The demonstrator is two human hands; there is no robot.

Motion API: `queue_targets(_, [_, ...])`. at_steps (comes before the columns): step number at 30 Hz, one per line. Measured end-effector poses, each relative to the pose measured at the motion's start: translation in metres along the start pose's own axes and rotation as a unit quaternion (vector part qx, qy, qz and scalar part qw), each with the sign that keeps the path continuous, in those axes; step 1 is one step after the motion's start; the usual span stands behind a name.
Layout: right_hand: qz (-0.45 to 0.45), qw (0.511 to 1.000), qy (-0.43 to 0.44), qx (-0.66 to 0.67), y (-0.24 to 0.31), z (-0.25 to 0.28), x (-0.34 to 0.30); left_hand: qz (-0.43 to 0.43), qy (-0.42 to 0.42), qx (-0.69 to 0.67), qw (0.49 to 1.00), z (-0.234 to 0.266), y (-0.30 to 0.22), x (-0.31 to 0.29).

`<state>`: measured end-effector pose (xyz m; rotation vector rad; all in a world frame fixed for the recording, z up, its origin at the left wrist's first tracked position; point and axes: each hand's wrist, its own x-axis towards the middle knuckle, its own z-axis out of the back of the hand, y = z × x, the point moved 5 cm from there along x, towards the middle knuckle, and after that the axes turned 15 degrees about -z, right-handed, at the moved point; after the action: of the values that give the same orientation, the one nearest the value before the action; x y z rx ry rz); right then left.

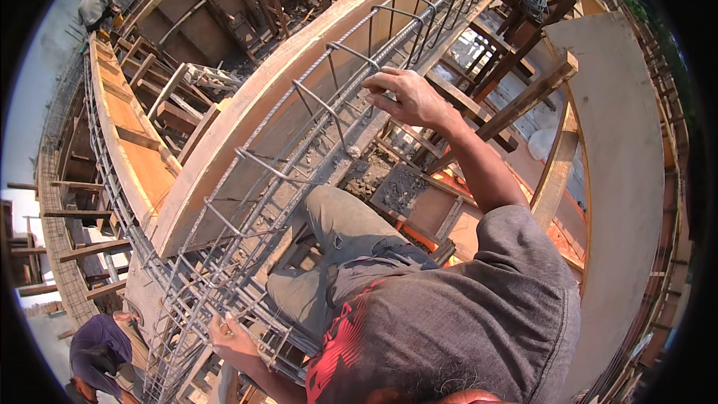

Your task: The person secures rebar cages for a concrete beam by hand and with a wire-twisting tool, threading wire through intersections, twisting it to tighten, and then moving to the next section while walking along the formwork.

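Beneath me runs a long cage of ribbed steel bars [298, 153] tied with square wire stirrups [323, 101]. My right hand [410, 99] is at the cage's inner side, fingers bent with a gap between them and the thumb, nothing visible in it. Whether its fingertips touch a bar is unclear. Lower left, my left hand [235, 343] is beside a dense crossing of bars [198, 295], its fingers apart and seemingly holding nothing. My bent legs [340, 228] straddle the cage's near side.
A curved plywood form board [254, 116] stands along the cage's far side. Timber props [523, 105] and a tall curved panel [624, 179] are at right. One person [101, 363] bends over at lower left; another [96, 7] is at the far upper left. Bars project at left.
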<state>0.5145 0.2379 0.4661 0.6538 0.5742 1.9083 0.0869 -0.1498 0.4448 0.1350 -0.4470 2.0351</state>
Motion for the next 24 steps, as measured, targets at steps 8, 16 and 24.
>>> queue_targets(8, [-0.31,0.716,-0.241,-0.577,-0.183,0.288,-0.088,-0.33,0.009,-0.178,0.927,-0.119,-0.188,0.233])
queue_targets(16, [-0.326,0.76,-0.202,-0.525,-0.331,0.332,-0.117,-0.279,0.095,0.084,0.952,-0.236,-0.229,0.323])
queue_targets(24, [-0.375,0.818,-0.045,-0.433,-0.42,0.364,-0.098,-0.283,0.156,0.074,0.943,-0.249,-0.228,0.349])
